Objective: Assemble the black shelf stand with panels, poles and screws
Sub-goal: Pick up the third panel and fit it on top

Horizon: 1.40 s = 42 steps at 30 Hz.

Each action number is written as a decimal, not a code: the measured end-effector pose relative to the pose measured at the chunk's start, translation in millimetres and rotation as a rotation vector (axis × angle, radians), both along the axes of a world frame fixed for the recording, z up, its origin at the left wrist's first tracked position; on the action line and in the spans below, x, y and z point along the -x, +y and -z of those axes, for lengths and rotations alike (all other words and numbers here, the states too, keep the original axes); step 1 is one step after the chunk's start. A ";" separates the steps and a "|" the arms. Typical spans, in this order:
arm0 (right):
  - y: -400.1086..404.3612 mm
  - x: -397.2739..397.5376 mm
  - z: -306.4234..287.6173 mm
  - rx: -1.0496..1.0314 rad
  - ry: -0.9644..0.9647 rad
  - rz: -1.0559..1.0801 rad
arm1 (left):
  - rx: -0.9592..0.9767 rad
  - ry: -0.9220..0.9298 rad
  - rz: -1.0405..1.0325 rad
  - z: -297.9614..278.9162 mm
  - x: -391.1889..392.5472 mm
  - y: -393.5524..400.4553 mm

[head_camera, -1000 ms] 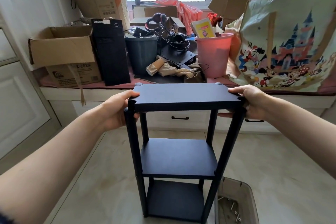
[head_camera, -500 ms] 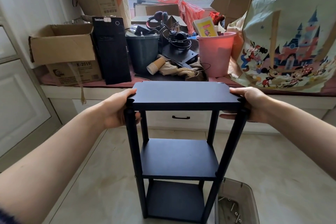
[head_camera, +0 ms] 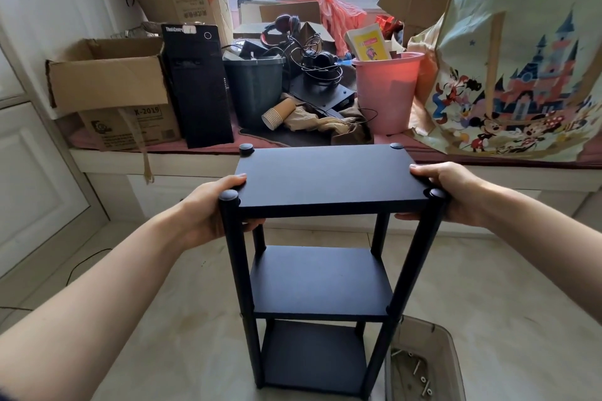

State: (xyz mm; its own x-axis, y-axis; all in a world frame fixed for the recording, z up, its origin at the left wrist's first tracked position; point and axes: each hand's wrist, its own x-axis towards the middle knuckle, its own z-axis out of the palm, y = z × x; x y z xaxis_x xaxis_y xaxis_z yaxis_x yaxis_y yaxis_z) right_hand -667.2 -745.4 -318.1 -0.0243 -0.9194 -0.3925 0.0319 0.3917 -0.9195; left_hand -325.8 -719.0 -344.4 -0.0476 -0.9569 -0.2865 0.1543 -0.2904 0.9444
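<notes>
Shelf stand (head_camera: 321,270) stands upright on the floor, dead center. Left hand (head_camera: 208,208) grips the top panel (head_camera: 329,177) at 9 o'clock, right hand (head_camera: 456,194) at 3, fingers curled under, thumbs on top. Screw tray (head_camera: 452,352) at 5 o'clock.

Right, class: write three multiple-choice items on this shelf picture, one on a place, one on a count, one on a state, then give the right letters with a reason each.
1. Where is the clear tub of screws?
A. on the top panel
B. on the floor by the stand's right foot
C. on the window ledge

2. How many panels does the black shelf stand have?
A. two
B. three
C. five

3. How are the hands?
A. both grip the top panel's ends
B. both hang free
C. one holds a screw

Answers: 1 B, the tub sits low beside the stand. 2 B, three levels show. 3 A, left hand and right hand clasp the top panel.
</notes>
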 end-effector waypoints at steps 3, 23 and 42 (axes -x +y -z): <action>-2.5 2.6 -0.9 -0.014 -0.009 -0.007 | 0.005 0.048 -0.014 0.2 2.2 -0.4; -23.8 1.3 -17.7 -0.004 0.245 -0.102 | -0.007 0.072 -0.101 -3.6 5.8 -5.3; -37.3 0.0 -9.1 0.054 0.065 -0.056 | 0.012 0.133 -0.161 -0.7 15.0 -4.6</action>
